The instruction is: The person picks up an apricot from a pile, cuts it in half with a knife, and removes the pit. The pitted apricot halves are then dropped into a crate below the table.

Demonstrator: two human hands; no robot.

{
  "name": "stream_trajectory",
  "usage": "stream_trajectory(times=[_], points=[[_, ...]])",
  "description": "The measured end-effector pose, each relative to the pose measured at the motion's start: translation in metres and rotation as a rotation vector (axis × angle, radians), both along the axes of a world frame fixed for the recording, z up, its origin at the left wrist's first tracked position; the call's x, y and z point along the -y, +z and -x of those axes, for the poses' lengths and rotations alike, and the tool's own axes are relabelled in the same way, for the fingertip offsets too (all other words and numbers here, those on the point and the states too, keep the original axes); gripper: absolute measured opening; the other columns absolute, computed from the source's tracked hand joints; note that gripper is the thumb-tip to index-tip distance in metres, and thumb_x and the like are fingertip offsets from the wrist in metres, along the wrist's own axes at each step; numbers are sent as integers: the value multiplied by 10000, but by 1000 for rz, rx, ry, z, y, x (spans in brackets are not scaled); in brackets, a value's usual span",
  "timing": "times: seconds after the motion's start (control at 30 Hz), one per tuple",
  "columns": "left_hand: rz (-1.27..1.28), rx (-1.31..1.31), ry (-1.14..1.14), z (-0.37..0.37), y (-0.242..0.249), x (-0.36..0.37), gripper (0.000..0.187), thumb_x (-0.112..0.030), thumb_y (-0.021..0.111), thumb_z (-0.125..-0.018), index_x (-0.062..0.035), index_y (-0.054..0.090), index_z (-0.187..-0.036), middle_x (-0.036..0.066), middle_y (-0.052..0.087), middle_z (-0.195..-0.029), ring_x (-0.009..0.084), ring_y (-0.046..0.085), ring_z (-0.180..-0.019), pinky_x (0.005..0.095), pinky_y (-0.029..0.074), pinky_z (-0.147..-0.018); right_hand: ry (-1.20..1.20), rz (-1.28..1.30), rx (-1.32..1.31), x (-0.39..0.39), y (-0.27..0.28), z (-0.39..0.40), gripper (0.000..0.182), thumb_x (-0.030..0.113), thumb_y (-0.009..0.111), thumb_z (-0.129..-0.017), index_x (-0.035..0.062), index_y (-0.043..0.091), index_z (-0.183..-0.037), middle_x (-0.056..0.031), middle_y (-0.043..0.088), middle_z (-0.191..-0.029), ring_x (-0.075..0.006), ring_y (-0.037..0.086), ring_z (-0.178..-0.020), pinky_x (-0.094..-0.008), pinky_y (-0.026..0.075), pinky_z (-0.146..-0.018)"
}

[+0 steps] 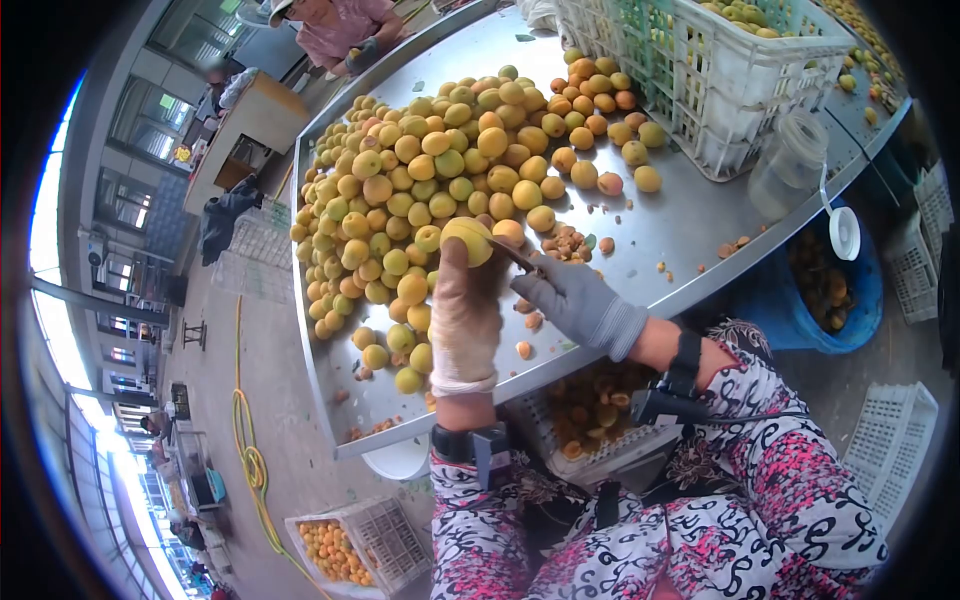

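L grip (467,320), in a pale glove w/ soiled palm and thumb, is closed round one apricot (476,243), yellow-green, held up over the bench (690,220), betw. its near edge and the middle. R grip (582,303), grey glove, is closed on the handle of a knife (517,259); blade pts to L, its tip end at the fruit's R side. Depth of any cut: cannot tell. Both wrists carry black straps w/ small devices.

Just beyond R grip, a small cluster of brown pcs (565,245) lies on the metal; more scraps are scattered twd the near edge. Lg. apricot pile (422,167) covers the L half of the bench, reaching the L edge; loose fruit trails twd the far R. There stands a white crate (725,100), w/ a green crate side showing, fruit inside. Clear jar (790,165) stands nr the R end of the near edge; white lid (845,233) hangs out past that edge.

Below the near edge: white bin (640,446) w/ fruit pcs, directly under the hands; blue tub (775,318) w/ more pcs, to R. Under the near L corner: white bucket (398,462), partly hidden; floor crate (395,540) w/ apricots nearby. Yellow hose (243,430) lies on the floor, L of bench. Co-worker (350,30), pink top, gloved hand, is at the far edge.
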State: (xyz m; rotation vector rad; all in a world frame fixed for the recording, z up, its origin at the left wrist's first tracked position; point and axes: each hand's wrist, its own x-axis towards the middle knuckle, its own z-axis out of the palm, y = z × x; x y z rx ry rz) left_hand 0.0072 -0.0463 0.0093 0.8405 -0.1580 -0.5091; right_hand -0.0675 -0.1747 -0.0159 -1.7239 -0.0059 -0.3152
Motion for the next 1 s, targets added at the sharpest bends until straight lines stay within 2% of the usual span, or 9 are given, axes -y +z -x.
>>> stream_trajectory(times=[0.1,0.2,0.27,0.37,0.6,0.67,0.73,0.83,1.0], points=[[-182,279,30,7,21,-8,485,-235,609,-877,8,467,-1271,84,565,-1120,189,544,-1044,307,412,-934,157,139,-192,17,13,3,429,425,507,-931,9,567,-1016,-181,601,-672,-339,620,-662,-408,475,-628],[-225,275,113,10,18,-5,497,-261,607,-887,7,459,-1279,80,569,-1106,181,546,-1032,297,417,-918,105,13,-108,0,0,6,412,410,511,-931,9,567,-1008,-193,610,-694,-347,628,-687,-407,481,-635],[101,10,67,9,-11,7,490,-396,609,-886,29,548,-1121,130,626,-938,240,604,-904,366,462,-883,-45,31,-83,-17,2,13,398,388,518,-931,12,569,-1049,-206,618,-718,-361,634,-720,-410,487,-643],[145,-104,0,19,-8,12,500,-430,581,-896,17,538,-1115,139,630,-900,244,598,-922,358,454,-880,-79,0,-31,-22,-18,6,414,382,518,-930,16,561,-1118,-207,626,-737,-371,634,-741,-416,488,-646],[-322,279,111,17,14,3,430,-236,589,-897,12,481,-1231,101,592,-1068,200,564,-1009,336,413,-951,69,71,-184,6,5,4,386,394,501,-937,12,557,-946,-200,615,-722,-369,624,-726,-422,481,-641],[-308,361,97,13,5,-1,416,-263,608,-893,7,508,-1193,92,610,-1015,200,584,-968,333,439,-913,29,65,-113,-3,-6,4,390,394,495,-939,11,555,-980,-202,626,-745,-373,627,-745,-422,484,-654],[-129,100,84,23,-2,11,419,-381,627,-879,-16,564,-1073,86,636,-905,198,612,-837,327,481,-802,-7,69,-94,-12,-6,8,391,399,488,-940,19,549,-1008,-205,632,-762,-377,628,-759,-426,486,-658],[-29,-23,47,22,-5,13,426,-401,616,-883,-22,565,-1071,86,638,-907,188,611,-857,314,473,-820,-45,47,-62,-14,-7,8,399,411,477,-941,41,535,-1076,-209,642,-796,-384,627,-786,-434,491,-671],[-374,277,177,24,7,9,391,-373,613,-893,-34,558,-1079,58,603,-1001,149,573,-930,291,442,-856,16,166,-204,-2,-4,6,421,426,473,-938,57,525,-1133,-208,646,-816,-394,623,-804,-444,496,-700]])
